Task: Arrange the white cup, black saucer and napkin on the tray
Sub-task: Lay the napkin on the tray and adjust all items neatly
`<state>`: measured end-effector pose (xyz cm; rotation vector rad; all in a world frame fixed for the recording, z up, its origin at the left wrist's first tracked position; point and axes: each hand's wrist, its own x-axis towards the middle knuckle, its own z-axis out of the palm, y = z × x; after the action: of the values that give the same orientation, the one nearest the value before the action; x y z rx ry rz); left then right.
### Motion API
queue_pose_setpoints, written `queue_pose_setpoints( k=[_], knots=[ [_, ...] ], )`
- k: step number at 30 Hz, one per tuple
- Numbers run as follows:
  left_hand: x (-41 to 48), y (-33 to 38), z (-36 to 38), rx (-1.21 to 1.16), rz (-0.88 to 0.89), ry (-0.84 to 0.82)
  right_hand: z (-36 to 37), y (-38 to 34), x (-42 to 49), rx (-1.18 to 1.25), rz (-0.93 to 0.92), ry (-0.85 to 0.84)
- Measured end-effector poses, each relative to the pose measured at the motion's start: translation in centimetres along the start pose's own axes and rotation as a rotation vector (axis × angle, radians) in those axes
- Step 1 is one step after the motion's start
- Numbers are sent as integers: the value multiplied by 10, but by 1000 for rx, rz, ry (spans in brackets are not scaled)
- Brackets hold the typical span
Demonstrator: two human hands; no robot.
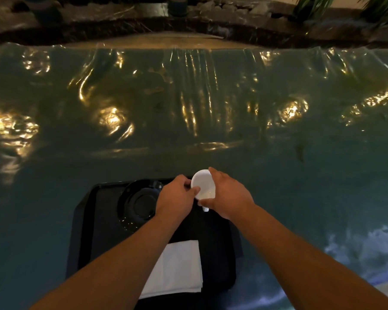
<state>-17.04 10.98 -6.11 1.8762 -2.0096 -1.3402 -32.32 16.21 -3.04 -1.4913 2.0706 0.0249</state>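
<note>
Clearly the white cup is off the tray, tilted with its mouth toward the camera and gripped between both hands, the left hand pinching its near rim and the right hand wrapped round its far side, probably to steady and turn it upright. Just to its left the black saucer waits on the black tray, likely as the cup's seat. Nearer the person, the folded napkin lies flat on the tray, which rests on the plastic-covered tabletop.
</note>
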Motion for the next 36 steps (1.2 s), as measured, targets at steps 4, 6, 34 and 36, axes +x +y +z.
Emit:
queue_pose_setpoints(
  k=[4,6,34,36],
  knots=[
    [0,-8,-2,-20,-15,13,6,-5,2,-2,-10,5],
    [1,-12,-4,-22,-18,21,8,-8,3,5,-17,-1],
    [-7,-45,-31,51,-27,128,27,-44,13,54,-87,-55],
    [-8,-49,-32,48,-19,131,29,-47,14,38,-98,-49]
  ],
)
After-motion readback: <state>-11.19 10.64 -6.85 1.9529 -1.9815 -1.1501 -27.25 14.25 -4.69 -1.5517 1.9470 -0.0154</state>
